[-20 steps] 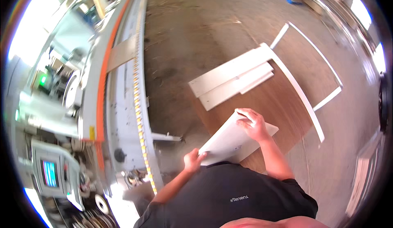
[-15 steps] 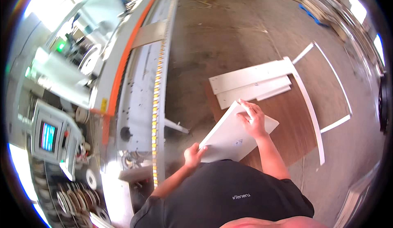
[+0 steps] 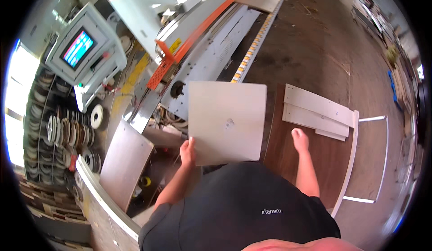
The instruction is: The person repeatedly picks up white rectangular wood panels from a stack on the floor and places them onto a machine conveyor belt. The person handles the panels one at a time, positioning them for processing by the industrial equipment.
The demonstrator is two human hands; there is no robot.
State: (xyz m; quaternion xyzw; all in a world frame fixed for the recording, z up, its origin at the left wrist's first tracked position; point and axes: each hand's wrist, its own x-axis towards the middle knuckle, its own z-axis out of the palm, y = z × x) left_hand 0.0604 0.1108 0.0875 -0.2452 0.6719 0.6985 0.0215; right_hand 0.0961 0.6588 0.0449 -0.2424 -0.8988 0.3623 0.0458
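A pale, square board (image 3: 231, 104) with a small label on its face is held up in front of my body. My left hand (image 3: 188, 152) grips its lower left edge, the thumb lying on the face. Away from the board, my right hand (image 3: 300, 140) hangs over a brown wood-grain surface (image 3: 288, 161), its fingers curled in with nothing visible in them. Beyond that hand, several white panel strips (image 3: 315, 109) lie overlapped on the brown surface.
A long machine with an orange rail (image 3: 211, 19) and a yellow-dotted track (image 3: 254, 48) runs away ahead. Left are a control panel with a screen (image 3: 78, 48), edge-band rolls on a rack (image 3: 67, 131) and a grey slanted table (image 3: 123, 161). A white frame (image 3: 386, 156) stands at right.
My right hand has let go of the board and moved right, its fingers curling. My left hand has swung the board left and turned it more upright. The view has turned left.
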